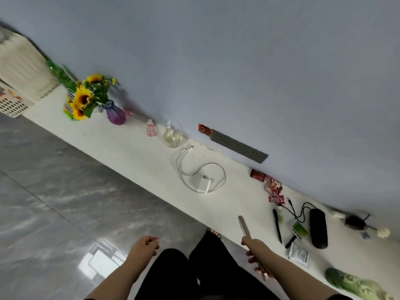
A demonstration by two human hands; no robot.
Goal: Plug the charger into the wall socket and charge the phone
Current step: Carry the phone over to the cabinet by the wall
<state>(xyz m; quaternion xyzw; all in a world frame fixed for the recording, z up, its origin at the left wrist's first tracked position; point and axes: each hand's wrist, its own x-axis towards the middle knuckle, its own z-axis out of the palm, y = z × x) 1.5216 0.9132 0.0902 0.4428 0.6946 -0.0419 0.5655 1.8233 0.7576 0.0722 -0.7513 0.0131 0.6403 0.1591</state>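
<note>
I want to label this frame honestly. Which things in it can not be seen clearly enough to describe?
Head view only:
- Phone: seen edge-on in the right hand; its screen and port do not show.
- Wall socket strip: blurred and small; which holes are free is unclear.
- Charger cable ends: too small to tell the plug type.
- Left hand: loosely curled; its palm is hidden.

Pale blue wall point(238, 50); white counter point(134, 152); glossy grey floor point(54, 191)

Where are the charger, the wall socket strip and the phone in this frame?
charger point(203, 182), head view, on the top face of the white adapter block.
wall socket strip point(238, 146), head view, mid-length of the grey strip.
phone point(244, 226), head view, on its edge above the right hand.
</note>
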